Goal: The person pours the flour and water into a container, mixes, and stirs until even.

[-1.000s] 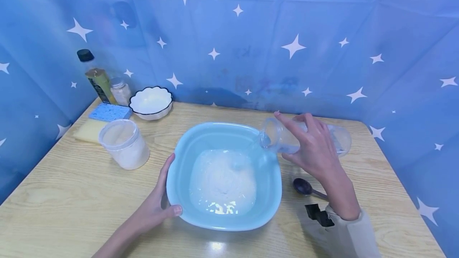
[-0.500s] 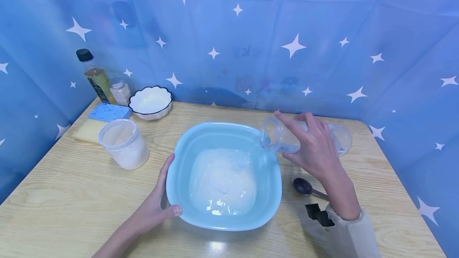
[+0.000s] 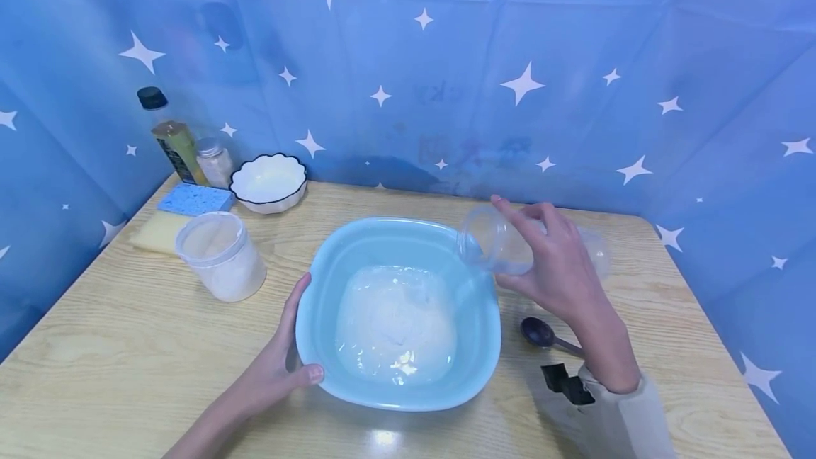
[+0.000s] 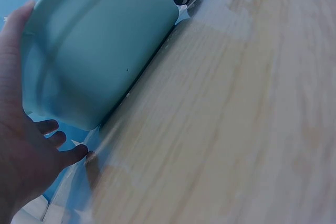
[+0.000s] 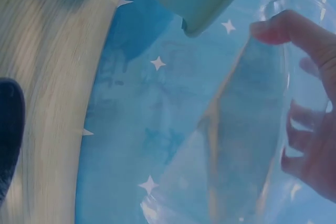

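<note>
Bottle [image 3: 167,136] with a black cap, small jar [image 3: 214,161], scalloped white bowl [image 3: 268,182] and blue sponge [image 3: 194,199] stand far beyond our left hand, against the starred backdrop. Nearer to that hand sits a clear tub [image 3: 222,256] part-filled with white powder.

Our left hand [image 3: 275,367] grips the near-left rim of the light blue basin [image 3: 331,261] — thumb curled over the edge, fingers underneath, as the left wrist view confirms [image 4: 23,150]. The basin rests on the wooden table [image 3: 127,360] between both hands and holds a white, wet mixture.

Our right hand [image 3: 561,271] wraps around a clear plastic cup [image 3: 491,243] — tipped on its side, mouth over the basin's far-right rim. A dark spoon [image 3: 542,333] lies on the table just below that hand.
</note>
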`<state>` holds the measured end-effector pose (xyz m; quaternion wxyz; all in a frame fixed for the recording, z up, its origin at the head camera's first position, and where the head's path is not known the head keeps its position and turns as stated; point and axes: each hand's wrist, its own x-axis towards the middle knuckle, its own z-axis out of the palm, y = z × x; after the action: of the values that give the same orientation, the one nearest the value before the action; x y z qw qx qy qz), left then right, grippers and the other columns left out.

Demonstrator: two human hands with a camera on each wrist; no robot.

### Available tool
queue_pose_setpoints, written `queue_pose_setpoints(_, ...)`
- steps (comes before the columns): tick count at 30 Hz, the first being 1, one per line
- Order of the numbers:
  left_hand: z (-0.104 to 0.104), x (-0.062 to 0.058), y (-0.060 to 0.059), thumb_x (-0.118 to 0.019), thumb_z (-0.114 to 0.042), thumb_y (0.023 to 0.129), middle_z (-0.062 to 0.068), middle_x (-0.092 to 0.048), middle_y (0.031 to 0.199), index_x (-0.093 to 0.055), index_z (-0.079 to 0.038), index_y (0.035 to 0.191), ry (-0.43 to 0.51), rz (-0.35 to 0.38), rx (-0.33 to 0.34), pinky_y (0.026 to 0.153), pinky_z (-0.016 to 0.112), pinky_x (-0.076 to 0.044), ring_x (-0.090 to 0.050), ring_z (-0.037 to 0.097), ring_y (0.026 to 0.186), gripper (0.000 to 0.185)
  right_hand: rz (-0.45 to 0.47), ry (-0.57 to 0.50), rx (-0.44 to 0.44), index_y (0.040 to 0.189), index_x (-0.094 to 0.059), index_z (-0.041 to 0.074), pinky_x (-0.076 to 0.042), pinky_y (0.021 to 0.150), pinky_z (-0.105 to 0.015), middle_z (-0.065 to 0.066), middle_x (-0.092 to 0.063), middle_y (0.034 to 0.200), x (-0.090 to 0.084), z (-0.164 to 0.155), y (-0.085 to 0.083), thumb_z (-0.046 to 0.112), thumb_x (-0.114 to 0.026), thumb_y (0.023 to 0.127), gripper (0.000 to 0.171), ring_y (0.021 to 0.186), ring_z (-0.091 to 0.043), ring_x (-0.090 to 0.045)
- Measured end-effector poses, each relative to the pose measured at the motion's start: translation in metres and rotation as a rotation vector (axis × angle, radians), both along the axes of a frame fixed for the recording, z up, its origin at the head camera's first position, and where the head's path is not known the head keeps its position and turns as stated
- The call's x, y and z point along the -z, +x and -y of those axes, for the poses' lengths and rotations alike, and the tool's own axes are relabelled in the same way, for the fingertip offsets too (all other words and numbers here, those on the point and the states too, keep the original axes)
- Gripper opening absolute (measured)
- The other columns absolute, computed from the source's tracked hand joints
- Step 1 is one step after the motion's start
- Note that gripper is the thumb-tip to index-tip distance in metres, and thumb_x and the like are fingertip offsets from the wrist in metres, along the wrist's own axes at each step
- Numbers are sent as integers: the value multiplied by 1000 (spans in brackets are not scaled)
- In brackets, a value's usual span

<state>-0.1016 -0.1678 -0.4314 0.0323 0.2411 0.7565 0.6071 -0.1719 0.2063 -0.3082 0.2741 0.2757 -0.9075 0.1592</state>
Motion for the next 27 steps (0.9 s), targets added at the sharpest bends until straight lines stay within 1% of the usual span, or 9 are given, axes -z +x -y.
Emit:
queue_pose_setpoints(3,0,1,0,-70,-27,77,-2,5,155,7,-25,150,2,0,6,99,68,-11,-12,39,135,106,60,-58,10,144,-37,24,-45,64,-45,-17,-49,101,1,-1,2,19,-86,53,103,83,-31,-50)
queue_pose_setpoints(6,0,1,0,-70,-27,78,-1,5,155,7,-27,149,4,2,12,99,68,-11,-12,40,135,105,117,-131,13,145,-34,24,-45,59,-40,-15,-47,101,0,-3,3,19,-86,55,104,80,-27,-47)
queue_pose_setpoints(10,0,1,1,-70,-27,78,0,6,155,7,-28,149,-1,5,5,99,69,-10,-11,41,135,106,160,-236,17,144,-35,25,-43,64,-40,-11,-47,100,-4,-6,4,15,-87,54,105,83,-22,-44)
queue_pose_setpoints(14,0,0,1,-71,-28,77,0,6,155,7,-28,149,-3,11,-2,98,69,-10,-10,42,135,106,170,-285,13,144,-36,24,-38,68,-41,-8,-50,100,-6,-8,5,15,-87,54,104,86,-21,-44)
queue_pose_setpoints(18,-1,0,0,-70,-27,77,0,7,155,7,-28,149,-8,13,-1,98,69,-10,-10,42,135,106,175,-250,-8,143,-38,25,-42,66,-40,-10,-49,102,-5,-6,6,14,-87,55,102,86,-24,-46)
queue_pose_setpoints(21,-1,0,0,-70,-27,77,-1,7,155,7,-28,149,-13,17,-1,98,69,-9,-8,41,136,106,145,-191,-29,142,-41,24,-45,61,-39,-12,-47,104,-4,-4,7,13,-86,55,99,86,-26,-48)
queue_pose_setpoints(25,0,1,-1,-71,-27,77,-1,4,155,7,-26,149,2,20,6,99,68,-13,-12,41,135,107,98,-125,-55,141,-43,25,-43,62,-39,-13,-48,106,-4,-1,6,9,-84,54,98,88,-27,-49)
queue_pose_setpoints(27,0,1,-1,-71,-27,77,-2,3,155,7,-26,150,10,20,10,98,67,-15,-14,40,134,107,72,-87,-72,140,-44,25,-42,67,-41,-14,-49,106,-4,1,5,9,-85,53,98,90,-28,-49)
